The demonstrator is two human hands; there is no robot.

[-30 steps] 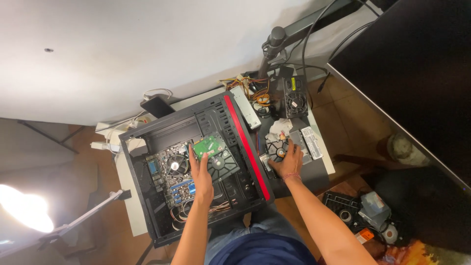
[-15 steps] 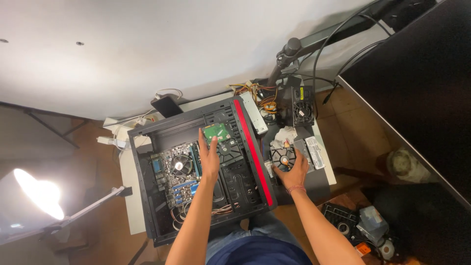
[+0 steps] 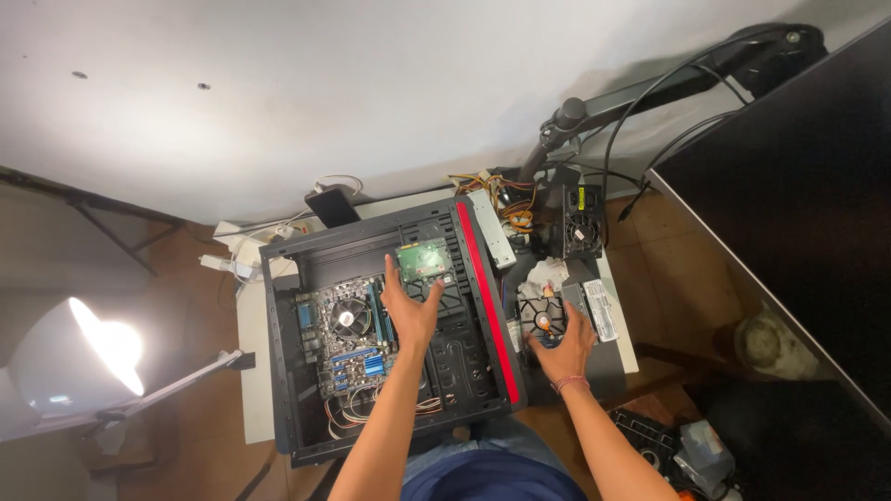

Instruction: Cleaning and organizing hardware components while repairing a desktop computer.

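Open PC case (image 3: 390, 343) lies flat on desk, side panel off, mainboard (image 3: 345, 336) w/ CPU fan in place. Your L hand (image 3: 411, 311) is spread flat, fingers splayed, inside case just below green drive board (image 3: 424, 260), gripping nothing. Your R hand (image 3: 562, 345) rests open on loose fan (image 3: 541, 318) beside case; fan not yet mounted.
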